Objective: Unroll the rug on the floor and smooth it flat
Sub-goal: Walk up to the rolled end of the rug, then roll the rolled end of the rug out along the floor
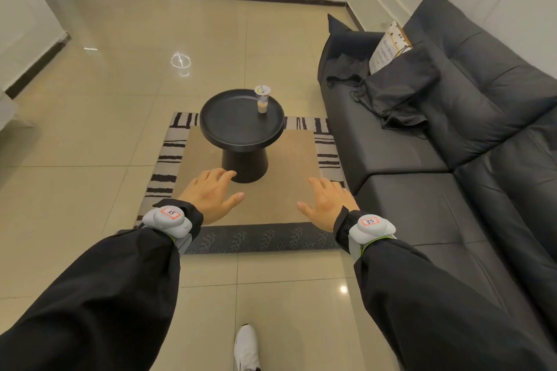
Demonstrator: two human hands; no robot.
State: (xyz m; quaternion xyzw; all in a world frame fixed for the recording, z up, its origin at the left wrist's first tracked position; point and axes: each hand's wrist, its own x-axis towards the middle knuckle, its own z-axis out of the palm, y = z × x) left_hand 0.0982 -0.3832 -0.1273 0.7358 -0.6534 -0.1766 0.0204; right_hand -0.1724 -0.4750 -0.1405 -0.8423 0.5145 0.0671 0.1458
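Note:
The rug [289, 166] lies spread on the tiled floor: a tan middle, black-and-white striped borders at the sides and far end, and a dark grey leaf-patterned band [259, 239] along its near edge. My left hand [212, 194] and my right hand [327, 203] are stretched out over the near part of the rug, palms down, fingers spread, holding nothing. I cannot tell whether they touch it. Both wrists carry grey bands marked 35.
A round black side table [241, 126] stands on the rug's middle with a plastic cup and straw [262, 99] on it. A black sofa [452, 159] runs along the right, with a dark bag and a pillow. My white shoe [247, 348] is below.

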